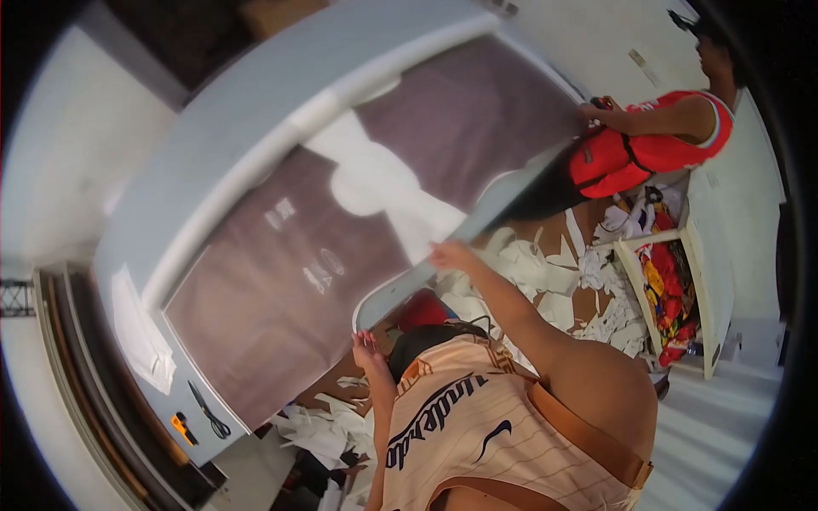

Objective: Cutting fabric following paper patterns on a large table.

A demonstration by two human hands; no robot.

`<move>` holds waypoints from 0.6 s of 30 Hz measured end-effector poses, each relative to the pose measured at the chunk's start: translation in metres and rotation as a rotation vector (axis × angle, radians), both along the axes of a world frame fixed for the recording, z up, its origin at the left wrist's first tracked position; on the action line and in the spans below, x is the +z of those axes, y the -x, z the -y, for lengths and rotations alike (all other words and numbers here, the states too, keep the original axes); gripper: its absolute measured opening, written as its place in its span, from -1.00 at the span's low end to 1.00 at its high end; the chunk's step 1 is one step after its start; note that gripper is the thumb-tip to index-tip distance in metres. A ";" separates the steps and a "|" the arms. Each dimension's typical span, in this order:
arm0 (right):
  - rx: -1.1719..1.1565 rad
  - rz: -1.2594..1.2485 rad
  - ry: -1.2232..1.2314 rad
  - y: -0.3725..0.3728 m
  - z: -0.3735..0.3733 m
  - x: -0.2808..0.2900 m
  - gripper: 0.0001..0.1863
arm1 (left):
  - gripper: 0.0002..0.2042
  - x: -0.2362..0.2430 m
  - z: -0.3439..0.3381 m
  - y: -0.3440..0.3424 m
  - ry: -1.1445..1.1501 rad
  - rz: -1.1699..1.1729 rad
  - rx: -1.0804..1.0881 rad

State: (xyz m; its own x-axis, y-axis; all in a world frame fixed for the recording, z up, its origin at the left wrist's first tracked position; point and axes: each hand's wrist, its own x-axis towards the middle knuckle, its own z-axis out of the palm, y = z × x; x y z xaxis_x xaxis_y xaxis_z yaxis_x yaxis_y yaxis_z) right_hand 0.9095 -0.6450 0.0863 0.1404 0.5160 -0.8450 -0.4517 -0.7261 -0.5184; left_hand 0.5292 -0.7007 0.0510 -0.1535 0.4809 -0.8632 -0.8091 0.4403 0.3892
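On the long table lies a printed sheet with two brownish-purple garment panels, a near-left panel (256, 247) and a far-right panel (477, 111), joined by a white strip (366, 170). Fingers of my left hand (366, 351) are closed on the curved white-edged border of the near-left panel, at the table's front edge. My right hand (449, 255) pinches the lower end of the white strip between the panels, with its arm stretched forward. The fingertips of both hands are small and partly hidden.
Scissors (210, 412) and a yellow-orange cutter (183, 428) lie at the table's left end beside a white sheet (146, 341). A co-worker in red (648, 140) stands at the right. White scraps (545, 281) litter the floor near a wooden bin (707, 289) of coloured cloth.
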 end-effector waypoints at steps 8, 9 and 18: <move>0.085 -0.069 -0.088 -0.018 0.054 0.000 -0.66 | -0.75 0.007 -0.006 -0.016 -0.033 0.034 0.060; 0.123 -0.086 -0.084 -0.004 0.050 0.007 -0.66 | -0.73 0.006 -0.004 -0.009 -0.050 0.035 0.034; 0.334 0.505 -0.416 0.063 -0.063 0.102 -0.68 | -0.60 0.038 0.019 0.032 0.038 0.029 -0.150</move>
